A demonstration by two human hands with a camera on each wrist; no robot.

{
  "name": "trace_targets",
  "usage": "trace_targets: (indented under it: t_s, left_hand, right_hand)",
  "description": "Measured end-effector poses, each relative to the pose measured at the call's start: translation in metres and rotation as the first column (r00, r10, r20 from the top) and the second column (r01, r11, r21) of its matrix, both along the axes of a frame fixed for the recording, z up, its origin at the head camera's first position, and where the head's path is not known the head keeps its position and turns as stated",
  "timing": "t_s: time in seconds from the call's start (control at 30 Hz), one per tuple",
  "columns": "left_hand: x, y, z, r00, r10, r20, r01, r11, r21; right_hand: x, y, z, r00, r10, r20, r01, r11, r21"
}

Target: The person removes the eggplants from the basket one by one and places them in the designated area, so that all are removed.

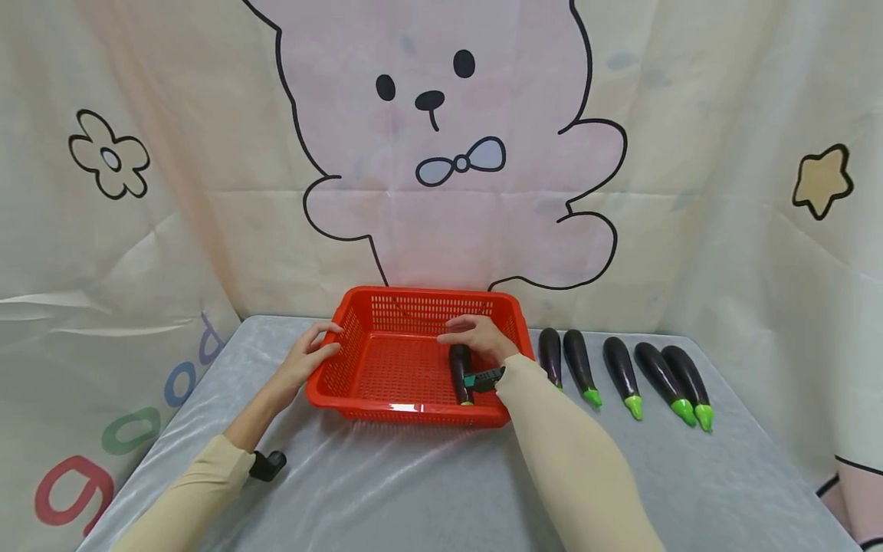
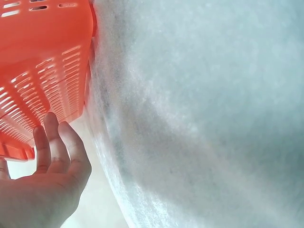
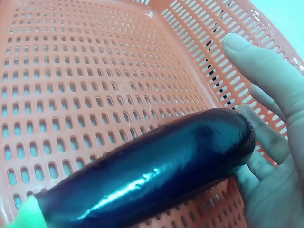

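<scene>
A red plastic basket with slotted walls stands on the table. Inside it, toward the right, lies one dark purple eggplant with a bright green stem end pointing to the front. My right hand is in the basket at the eggplant's rounded far end. In the right wrist view the thumb stands well away from the eggplant, while some fingers lie against or just beside its tip; contact is unclear. My left hand is at the basket's left side, its loosely bent fingers touching or nearly touching the wall.
To the right of the basket several more eggplants lie in a row, green ends toward the front. A grey cloth covers the table. Behind it hangs a curtain printed with a cartoon bear.
</scene>
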State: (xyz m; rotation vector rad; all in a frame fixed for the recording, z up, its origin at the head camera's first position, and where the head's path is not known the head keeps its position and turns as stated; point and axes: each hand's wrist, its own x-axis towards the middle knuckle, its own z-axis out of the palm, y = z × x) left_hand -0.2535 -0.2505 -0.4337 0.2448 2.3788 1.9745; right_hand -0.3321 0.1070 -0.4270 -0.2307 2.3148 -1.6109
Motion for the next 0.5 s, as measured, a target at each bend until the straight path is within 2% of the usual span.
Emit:
trace_targets:
  t_s: [0.17,0.37,0.5]
  left_hand:
    - [0.0005,-0.0005,-0.0004,1.000,0.005,-0.017,-0.005,1.000,-0.011]
    - [0.0015,0.0006,0.0003,0.999,0.002,-0.032,-0.002,1.000,-0.009]
    - [0.0019,0.0009,-0.0005,0.999,-0.001,-0.035,0.000,1.000,-0.006]
  right_hand:
    - [0.0017,0.0010,0.0012,1.000,0.019,0.003,-0.019,0.996,0.084]
    - [0.0029,0.0013,0.0023,0.999,0.028,0.029,-0.031,0.993,0.114]
    - [0.0044,0.0021,0.0035,0.999,0.050,0.005,-0.050,0.985,0.167]
